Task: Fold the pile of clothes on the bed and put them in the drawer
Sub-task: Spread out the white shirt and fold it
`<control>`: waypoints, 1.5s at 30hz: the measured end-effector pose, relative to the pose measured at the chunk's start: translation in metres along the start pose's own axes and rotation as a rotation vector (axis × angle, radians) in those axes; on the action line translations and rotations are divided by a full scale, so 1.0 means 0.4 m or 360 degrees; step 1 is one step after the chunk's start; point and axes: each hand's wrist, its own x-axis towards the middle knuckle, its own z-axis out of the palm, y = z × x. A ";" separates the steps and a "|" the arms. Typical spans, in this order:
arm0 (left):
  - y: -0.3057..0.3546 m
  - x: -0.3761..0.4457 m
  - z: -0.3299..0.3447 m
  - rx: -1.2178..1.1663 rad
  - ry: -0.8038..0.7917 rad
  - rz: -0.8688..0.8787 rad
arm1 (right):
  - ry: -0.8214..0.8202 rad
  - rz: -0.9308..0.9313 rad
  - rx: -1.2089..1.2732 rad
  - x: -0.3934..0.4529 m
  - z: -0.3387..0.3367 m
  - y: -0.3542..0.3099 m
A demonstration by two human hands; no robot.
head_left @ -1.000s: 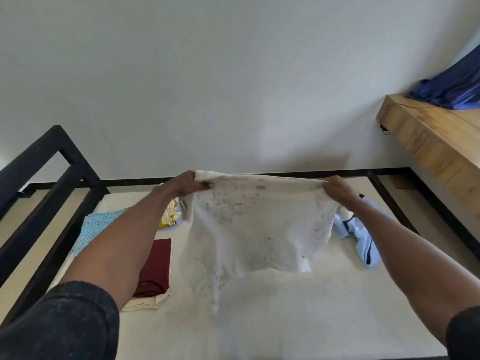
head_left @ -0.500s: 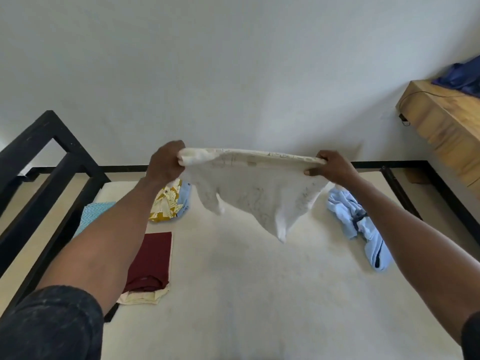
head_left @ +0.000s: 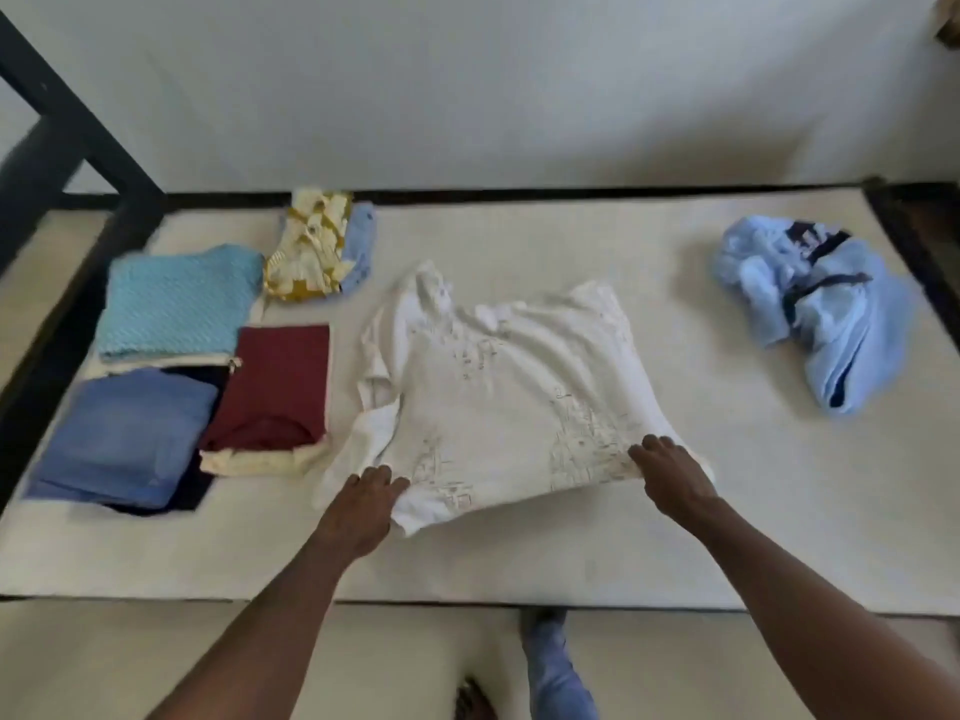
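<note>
A white printed shirt (head_left: 498, 392) lies spread on the bed's pale mattress (head_left: 597, 553), a little rumpled at its far end. My left hand (head_left: 363, 506) grips its near left corner and my right hand (head_left: 670, 475) grips its near right corner, both low at the mattress. Folded clothes sit to the left: a maroon piece (head_left: 275, 387) on a cream one, a blue denim piece (head_left: 124, 439), a turquoise piece (head_left: 176, 304) and a yellow patterned piece (head_left: 311, 246). A crumpled light blue garment (head_left: 810, 304) lies unfolded at the far right.
A black metal bed frame (head_left: 78, 137) rises at the left and runs along the far edge by the white wall. The mattress's near edge is just in front of me, with the floor and my feet (head_left: 545, 667) below it.
The white shirt, held up in the air by both hands before, has come down and now lies spread on the mattress. My view has tilted down over the bed.
</note>
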 end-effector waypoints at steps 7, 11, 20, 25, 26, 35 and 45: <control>0.093 -0.138 0.430 -0.0035 -0.0471 0.0052 | -0.0215 0.0367 -0.0084 -0.152 0.405 -0.007; 0.131 -0.164 0.421 -0.0057 -0.0311 -0.0005 | -0.0309 0.0497 -0.0218 -0.153 0.397 -0.121; 0.267 0.036 0.359 -0.0589 -0.0134 -0.0180 | -0.0339 0.0750 0.0734 -0.062 0.366 -0.152; 0.452 0.224 0.330 -0.0960 -0.0231 -0.0188 | -0.0067 0.1822 0.1108 -0.091 0.404 -0.004; 0.487 0.268 0.329 -0.0987 -0.0266 -0.0144 | -0.0182 0.1806 0.1178 -0.096 0.411 0.018; 0.640 0.443 0.374 -0.0816 -0.0662 -0.0039 | 0.0039 0.1826 0.2905 -0.165 0.412 0.111; 0.629 0.468 0.383 -0.0978 -0.0774 0.0101 | 0.0170 0.0766 0.0750 -0.055 0.414 0.062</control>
